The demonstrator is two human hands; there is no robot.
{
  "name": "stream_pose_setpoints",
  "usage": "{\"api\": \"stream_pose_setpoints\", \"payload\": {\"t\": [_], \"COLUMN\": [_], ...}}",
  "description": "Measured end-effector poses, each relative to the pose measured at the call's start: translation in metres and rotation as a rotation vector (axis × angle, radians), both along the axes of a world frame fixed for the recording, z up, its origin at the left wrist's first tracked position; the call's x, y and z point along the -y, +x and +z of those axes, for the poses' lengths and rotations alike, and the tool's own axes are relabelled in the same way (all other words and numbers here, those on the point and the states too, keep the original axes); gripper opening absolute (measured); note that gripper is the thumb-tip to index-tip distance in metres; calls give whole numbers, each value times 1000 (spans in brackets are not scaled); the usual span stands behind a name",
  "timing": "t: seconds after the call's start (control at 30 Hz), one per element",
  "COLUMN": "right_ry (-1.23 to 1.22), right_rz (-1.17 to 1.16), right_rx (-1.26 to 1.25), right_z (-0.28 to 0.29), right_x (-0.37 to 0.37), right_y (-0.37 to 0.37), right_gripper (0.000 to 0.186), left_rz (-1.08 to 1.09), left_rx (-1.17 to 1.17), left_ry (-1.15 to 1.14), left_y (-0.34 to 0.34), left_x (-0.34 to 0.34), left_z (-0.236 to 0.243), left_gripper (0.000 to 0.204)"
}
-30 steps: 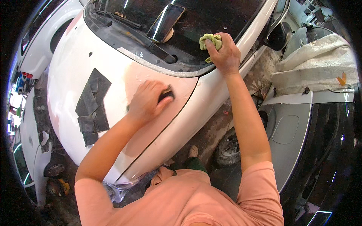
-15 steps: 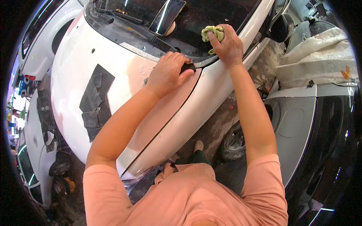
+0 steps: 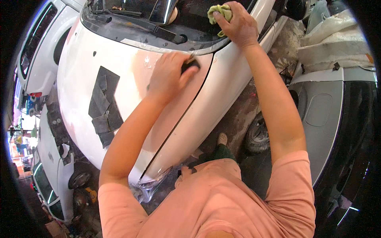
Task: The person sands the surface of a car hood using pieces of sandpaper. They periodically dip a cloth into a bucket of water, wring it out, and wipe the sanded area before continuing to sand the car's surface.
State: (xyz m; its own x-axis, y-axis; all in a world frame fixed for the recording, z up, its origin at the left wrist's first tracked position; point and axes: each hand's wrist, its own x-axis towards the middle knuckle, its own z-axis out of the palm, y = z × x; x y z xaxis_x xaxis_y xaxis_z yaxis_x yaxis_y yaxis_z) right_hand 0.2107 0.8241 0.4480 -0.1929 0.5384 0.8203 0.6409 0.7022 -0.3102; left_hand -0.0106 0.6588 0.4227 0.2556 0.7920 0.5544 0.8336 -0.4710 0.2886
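Observation:
My left hand (image 3: pixel 168 75) is closed around a black sanding pad (image 3: pixel 190 65) and presses it on the car hood (image 3: pixel 79 91), near its rear corner. A pinkish, bare-looking patch (image 3: pixel 174 115) of the hood lies under and around that hand. My right hand (image 3: pixel 239 25), farther up and to the right, grips a crumpled yellow-green cloth (image 3: pixel 219 15) over the lower corner of the windshield. Several dark sandpaper sheets (image 3: pixel 104 103) lie overlapping on the hood, left of my left forearm. The palm side of my left hand is hidden.
A phone (image 3: pixel 162 11) rests on the windshield near the wiper (image 3: pixel 139 27). The hood's seam runs beside the white fender (image 3: pixel 190 131). A grey car (image 3: pixel 317 119) stands close on my right, with whitish sheeting (image 3: pixel 333 49) beyond it. More white cars (image 3: pixel 51 146) are at the left.
My left hand has slid slightly left with the sanding pad on the hood. My right hand still holds the cloth at the windshield corner. The whole view has shifted a little.

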Motion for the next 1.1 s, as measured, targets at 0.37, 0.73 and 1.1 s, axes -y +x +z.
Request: {"api": "stream_pose_setpoints", "payload": {"t": [0.37, 0.73, 1.1], "right_ry": [-47, -58, -63], "right_rz": [-21, -17, -16], "right_rx": [0, 2, -16], "right_z": [11, 16, 17], "right_x": [-1, 0, 6], "right_y": [2, -5, -8], "right_gripper": [34, 34, 36], "left_rz": [-122, -108, -116], "left_rx": [-48, -58, -53], "left_ry": [-43, -3, -33], "left_y": [9, 21, 18], "left_x": [-19, -30, -24], "left_z": [15, 18, 18], "left_gripper": [37, 39, 39]}}
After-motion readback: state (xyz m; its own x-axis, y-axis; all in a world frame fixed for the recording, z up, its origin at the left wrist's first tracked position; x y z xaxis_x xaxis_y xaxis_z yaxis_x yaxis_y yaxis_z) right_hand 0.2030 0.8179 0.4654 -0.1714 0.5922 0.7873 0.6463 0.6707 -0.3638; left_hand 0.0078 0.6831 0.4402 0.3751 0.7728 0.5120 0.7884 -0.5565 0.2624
